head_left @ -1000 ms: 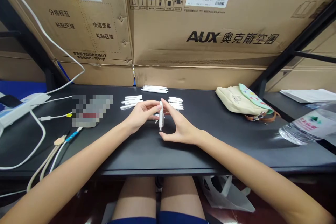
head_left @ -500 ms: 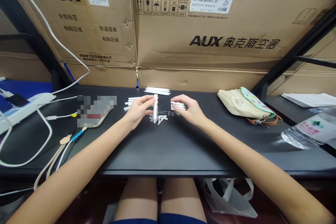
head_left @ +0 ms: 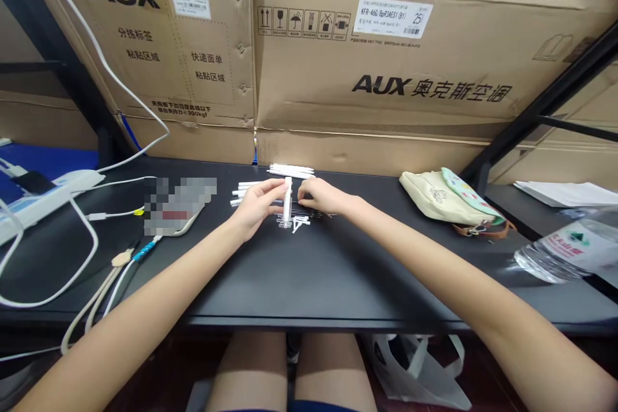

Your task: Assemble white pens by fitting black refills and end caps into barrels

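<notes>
My left hand (head_left: 257,207) pinches a white pen barrel (head_left: 288,201) between thumb and fingers, its long side pointing toward me. Just to the right, my right hand (head_left: 322,196) has thumb and fingertips drawn together; what they hold, if anything, is too small to make out. Beneath the barrel lie small clear parts (head_left: 284,221) and white clip-like pieces (head_left: 301,222). Several white tubes (head_left: 240,194) rest to the left, partly behind my left hand. At the back, a row of white pens (head_left: 291,170) lies side by side. Thin rods under my right hand are mostly covered.
On the left are a phone-like object (head_left: 179,207), partly pixelated, cables (head_left: 120,259) and a white power strip (head_left: 72,183). A cream pouch (head_left: 429,198) and a water bottle (head_left: 564,251) sit on the right. Cardboard boxes (head_left: 333,129) stand behind the black table (head_left: 309,283).
My right hand has moved left from the white pieces on the right toward the barrel, its fingers closer together. My left hand keeps hold of the barrel. The view has shifted slightly.
</notes>
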The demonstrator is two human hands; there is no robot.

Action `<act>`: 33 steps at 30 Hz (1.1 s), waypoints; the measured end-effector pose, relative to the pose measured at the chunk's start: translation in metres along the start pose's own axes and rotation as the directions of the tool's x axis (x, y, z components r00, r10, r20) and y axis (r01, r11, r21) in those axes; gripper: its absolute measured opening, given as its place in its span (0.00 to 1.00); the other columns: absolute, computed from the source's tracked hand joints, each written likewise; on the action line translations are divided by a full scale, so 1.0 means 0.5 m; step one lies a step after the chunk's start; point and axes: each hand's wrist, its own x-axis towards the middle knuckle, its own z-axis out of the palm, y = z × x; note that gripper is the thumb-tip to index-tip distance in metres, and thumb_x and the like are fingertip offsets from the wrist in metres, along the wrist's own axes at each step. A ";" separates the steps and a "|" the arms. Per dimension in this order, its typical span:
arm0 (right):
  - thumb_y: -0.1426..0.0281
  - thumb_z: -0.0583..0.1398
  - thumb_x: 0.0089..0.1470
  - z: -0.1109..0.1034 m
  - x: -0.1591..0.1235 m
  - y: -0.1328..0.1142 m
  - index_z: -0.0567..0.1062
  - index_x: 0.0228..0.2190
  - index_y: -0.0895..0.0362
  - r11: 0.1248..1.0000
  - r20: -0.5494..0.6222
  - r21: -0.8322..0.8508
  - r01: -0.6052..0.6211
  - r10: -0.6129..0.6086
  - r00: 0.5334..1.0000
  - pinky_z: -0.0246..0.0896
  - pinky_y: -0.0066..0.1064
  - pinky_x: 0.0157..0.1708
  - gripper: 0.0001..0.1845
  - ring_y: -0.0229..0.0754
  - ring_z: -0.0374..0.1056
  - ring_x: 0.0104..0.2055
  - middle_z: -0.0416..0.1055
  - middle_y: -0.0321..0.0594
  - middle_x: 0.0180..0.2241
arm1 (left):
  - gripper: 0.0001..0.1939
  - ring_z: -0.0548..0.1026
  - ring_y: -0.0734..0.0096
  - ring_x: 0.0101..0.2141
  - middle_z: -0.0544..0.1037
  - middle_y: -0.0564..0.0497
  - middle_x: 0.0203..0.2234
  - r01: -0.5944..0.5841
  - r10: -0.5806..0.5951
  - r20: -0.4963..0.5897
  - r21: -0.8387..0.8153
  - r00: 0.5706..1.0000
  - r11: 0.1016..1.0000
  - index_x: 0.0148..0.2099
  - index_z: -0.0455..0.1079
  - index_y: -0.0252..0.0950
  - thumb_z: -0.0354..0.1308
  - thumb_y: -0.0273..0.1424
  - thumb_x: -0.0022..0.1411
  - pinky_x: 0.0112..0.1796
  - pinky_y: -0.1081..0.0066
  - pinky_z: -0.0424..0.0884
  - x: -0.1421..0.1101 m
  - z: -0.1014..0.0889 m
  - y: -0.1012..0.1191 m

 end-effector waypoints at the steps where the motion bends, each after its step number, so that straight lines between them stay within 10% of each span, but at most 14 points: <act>1: 0.78 0.61 0.43 -0.004 -0.003 -0.001 0.73 0.19 0.58 1.000 -0.018 0.025 -0.014 0.015 1.000 0.60 0.31 0.33 0.06 0.39 0.67 0.28 0.73 0.39 0.24 | 0.16 0.71 0.72 0.32 0.73 0.51 0.29 0.002 -0.002 0.001 0.004 1.000 1.000 0.36 0.73 0.32 0.67 0.37 0.45 0.31 0.71 0.69 -0.001 0.000 0.000; 5: 0.69 0.60 0.49 -0.026 -0.038 -0.004 0.73 0.24 0.58 0.933 -0.220 0.352 -0.074 0.160 0.962 0.62 0.31 0.30 0.05 0.38 0.67 0.27 0.72 0.38 0.24 | 0.17 0.74 0.69 0.33 0.74 0.51 0.30 0.029 -0.029 0.015 0.015 0.999 0.999 0.35 0.73 0.33 0.68 0.37 0.43 0.32 0.70 0.71 -0.005 0.003 -0.001; 8: 0.63 0.65 0.42 -0.036 -0.076 -0.002 0.73 0.24 0.57 0.703 -0.354 0.709 -0.043 0.409 0.841 0.63 0.30 0.28 0.11 0.35 0.65 0.24 0.70 0.35 0.23 | 0.18 0.75 0.67 0.32 0.74 0.50 0.29 0.056 -0.061 0.063 0.069 0.996 0.996 0.34 0.73 0.33 0.68 0.38 0.43 0.31 0.69 0.71 -0.008 0.008 -0.008; 14: 0.60 0.68 0.39 -0.040 -0.118 -0.006 0.72 0.26 0.54 0.315 -0.262 0.946 0.070 0.623 0.737 0.63 0.26 0.27 0.14 0.32 0.62 0.24 0.63 0.30 0.21 | 0.17 0.75 0.68 0.31 0.76 0.49 0.27 0.075 -0.119 0.148 0.273 0.982 0.959 0.35 0.74 0.33 0.66 0.40 0.47 0.31 0.71 0.69 -0.012 0.015 -0.024; 21: 0.60 0.66 0.43 -0.025 -0.121 -0.033 0.74 0.24 0.57 0.322 -0.255 0.944 0.073 0.568 0.783 0.63 0.26 0.28 0.13 0.31 0.62 0.23 0.66 0.32 0.20 | 0.17 0.74 0.68 0.32 0.78 0.47 0.30 0.045 -0.130 0.206 0.375 0.970 0.926 0.37 0.75 0.33 0.64 0.40 0.49 0.32 0.72 0.68 -0.010 0.019 -0.024; 28: 0.57 0.63 0.46 -0.012 -0.125 -0.060 0.75 0.29 0.59 0.411 -0.028 0.902 -0.130 0.355 0.934 0.64 0.29 0.30 0.17 0.34 0.66 0.24 0.71 0.37 0.22 | 0.17 0.71 0.74 0.27 0.77 0.49 0.28 0.046 -0.170 0.262 0.420 0.950 0.906 0.37 0.73 0.32 0.63 0.40 0.50 0.28 0.74 0.66 -0.015 0.023 -0.024; 33: 0.60 0.63 0.46 -0.048 -0.136 -0.025 0.73 0.29 0.60 0.708 -0.087 0.666 -0.236 0.388 0.918 0.61 0.29 0.28 0.15 0.34 0.63 0.24 0.70 0.37 0.24 | 0.17 0.72 0.73 0.32 0.75 0.51 0.30 0.068 -0.142 0.184 0.357 0.973 0.932 0.37 0.70 0.33 0.65 0.38 0.47 0.30 0.74 0.67 -0.012 0.023 -0.022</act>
